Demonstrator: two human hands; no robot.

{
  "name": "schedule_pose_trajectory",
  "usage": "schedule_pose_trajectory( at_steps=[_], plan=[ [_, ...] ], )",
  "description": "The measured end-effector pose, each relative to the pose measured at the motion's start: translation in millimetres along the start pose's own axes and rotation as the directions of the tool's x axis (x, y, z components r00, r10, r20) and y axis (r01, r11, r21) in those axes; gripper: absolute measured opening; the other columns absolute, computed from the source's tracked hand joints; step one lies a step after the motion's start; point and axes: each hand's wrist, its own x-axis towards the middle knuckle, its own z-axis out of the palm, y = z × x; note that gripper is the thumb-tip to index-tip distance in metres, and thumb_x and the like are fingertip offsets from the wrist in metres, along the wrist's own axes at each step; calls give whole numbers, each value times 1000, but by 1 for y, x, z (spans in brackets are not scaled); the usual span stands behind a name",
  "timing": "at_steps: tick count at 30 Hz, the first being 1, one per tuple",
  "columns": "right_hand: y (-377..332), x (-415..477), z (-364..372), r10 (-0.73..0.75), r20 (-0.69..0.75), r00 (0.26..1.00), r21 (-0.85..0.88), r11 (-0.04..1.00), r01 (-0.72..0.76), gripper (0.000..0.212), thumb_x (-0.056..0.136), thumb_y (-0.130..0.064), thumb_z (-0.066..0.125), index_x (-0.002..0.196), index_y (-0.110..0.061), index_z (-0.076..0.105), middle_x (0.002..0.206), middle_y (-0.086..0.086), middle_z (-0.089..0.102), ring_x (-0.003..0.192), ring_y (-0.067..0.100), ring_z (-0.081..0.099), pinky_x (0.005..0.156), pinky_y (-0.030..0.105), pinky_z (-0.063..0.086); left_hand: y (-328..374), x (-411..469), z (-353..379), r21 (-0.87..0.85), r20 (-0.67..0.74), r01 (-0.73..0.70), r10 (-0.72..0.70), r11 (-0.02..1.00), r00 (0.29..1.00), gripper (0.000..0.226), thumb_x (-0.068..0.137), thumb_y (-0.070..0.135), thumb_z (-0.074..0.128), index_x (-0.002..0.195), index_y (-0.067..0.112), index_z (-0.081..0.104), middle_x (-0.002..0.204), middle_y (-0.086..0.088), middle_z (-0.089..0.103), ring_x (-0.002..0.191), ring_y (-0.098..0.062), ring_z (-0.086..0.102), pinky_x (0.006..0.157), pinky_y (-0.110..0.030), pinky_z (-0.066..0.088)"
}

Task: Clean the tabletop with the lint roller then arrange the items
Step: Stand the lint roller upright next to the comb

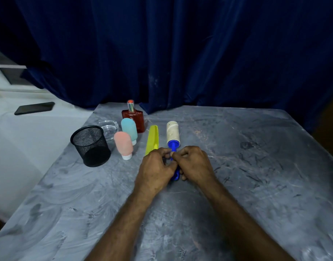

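The lint roller (pixel 172 133) lies on the grey tabletop (pixel 256 166), its whitish paper roll pointing away from me and its blue handle toward me. My left hand (pixel 155 169) and my right hand (pixel 194 164) both curl around the handle, thumbs meeting on top of it. A yellow-green flat tool (pixel 152 139) lies just left of the roller, its near end under my left hand. Further left stand a pink squeeze tube (pixel 123 145), a teal squeeze tube (pixel 129 129), a red perfume bottle (pixel 133 116), a clear glass dish (pixel 108 127) and a black mesh cup (pixel 91 145).
A dark blue curtain (pixel 180 53) hangs behind the table's far edge. A white surface to the left holds a black phone (pixel 34 108). The items cluster at the table's far left.
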Motion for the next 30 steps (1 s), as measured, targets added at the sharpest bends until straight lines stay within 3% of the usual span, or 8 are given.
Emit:
schedule_pose_trajectory(
  at_steps=[5, 18, 25, 30],
  plan=[
    [0, 1, 0, 4, -2, 1000, -2, 1000, -4, 30, 90, -45, 64, 73, -22, 72, 54, 5, 71, 43, 18, 68, 64, 41, 63, -1, 1, 0, 17, -14, 13, -12, 1000, 1000, 41, 89, 26, 73, 130, 20, 73, 110, 7, 77, 94, -10, 73, 92, -34, 60],
    [1, 1, 0, -7, 1, 1000, 3, 1000, 7, 30, 90, -47, 64, 75, -22, 72, 55, 6, 72, 45, 18, 69, 65, 44, 63, 2, -1, -3, 28, -17, 20, -19, 999, 1000, 37, 91, 27, 73, 128, 21, 73, 111, 6, 77, 94, -11, 72, 92, -35, 59],
    [0, -2, -6, 5, -14, 1000, 14, 1000, -5, 30, 92, -46, 64, 73, -24, 70, 56, 5, 71, 46, 21, 70, 60, 41, 64, 6, -5, -10, -99, 2, 92, -92, 991, 996, 54, 75, 49, 69, 123, 25, 73, 105, 13, 75, 94, -10, 74, 78, -45, 67],
    [-2, -5, -12, 13, -38, 999, 5, 1000, -13, 26, 88, -49, 62, 78, -26, 69, 63, 2, 74, 53, 22, 72, 61, 40, 64, 7, -6, -13, 10, -4, 56, -56, 998, 998, 42, 85, 40, 73, 124, 26, 70, 108, 14, 72, 94, -9, 72, 85, -40, 64]
  ],
)
